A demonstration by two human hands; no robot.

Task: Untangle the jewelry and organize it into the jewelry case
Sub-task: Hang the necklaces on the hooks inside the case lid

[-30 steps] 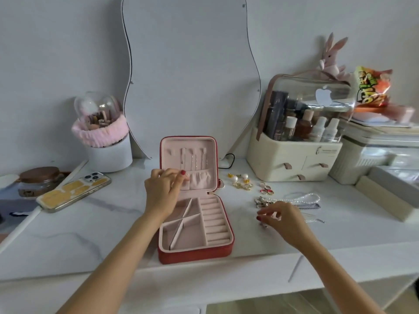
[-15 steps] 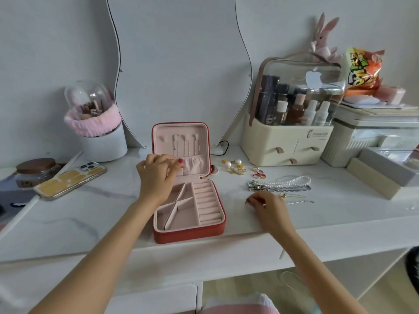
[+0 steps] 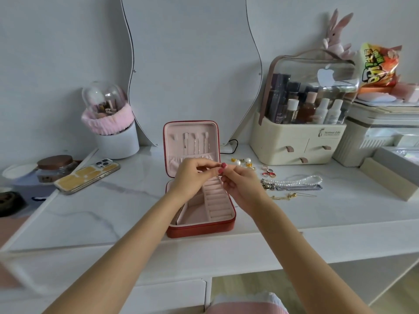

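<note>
**Both hands meet over the case with a small piece**

A second ago the left hand [image 3: 192, 177] rested at the lid pocket of the jewelry case [image 3: 199, 200] while the right hand [image 3: 243, 186] picked at the table beside the chains. Now the right hand has left the table and come in to meet the left, and the 2 hands touch fingertip to fingertip above the open tray. That suggests 1 piece has been lifted from the loose pile and is being worked on before it goes into the case.

Both hands have their fingers curled in a pinch. Between them, a tiny glinting piece [image 3: 218, 176] shows; it is too small to tell what it is, or which hand bears it more.

The case sits open near the front edge of the white table [image 3: 113, 211], lid upright. The tray compartments that show look bare, though the hands hide part of it. To its right still lie the pearl earrings [image 3: 242, 163], the rings [image 3: 268, 172], the pearl necklace [image 3: 301, 180] touching a silver chain [image 3: 294, 188], and a gold chain [image 3: 290, 196] just in front. Most of the sorting remains.
</note>
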